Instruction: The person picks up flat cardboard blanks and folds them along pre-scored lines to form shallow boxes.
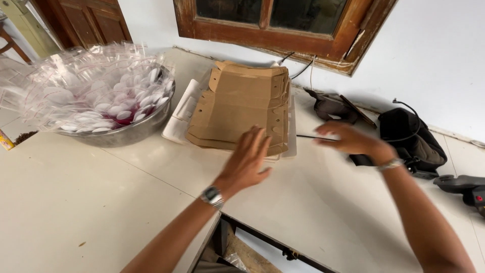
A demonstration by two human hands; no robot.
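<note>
A stack of flat brown cardboard box blanks (242, 103) lies on the white table (101, 202) below a wooden window. My left hand (247, 159) hovers with spread fingers over the near edge of the stack, holding nothing. A watch sits on that wrist. Out to the right of the stack, my right hand (348, 139) is open and blurred above the table. It wears a metal bracelet and holds nothing.
A large metal basin (126, 132) at the left is heaped with clear zip bags (86, 91) holding white discs. White trays (182, 114) lie under the cardboard. Black bags (411, 139) and cables sit at the right. A gap between table tops opens at the bottom centre.
</note>
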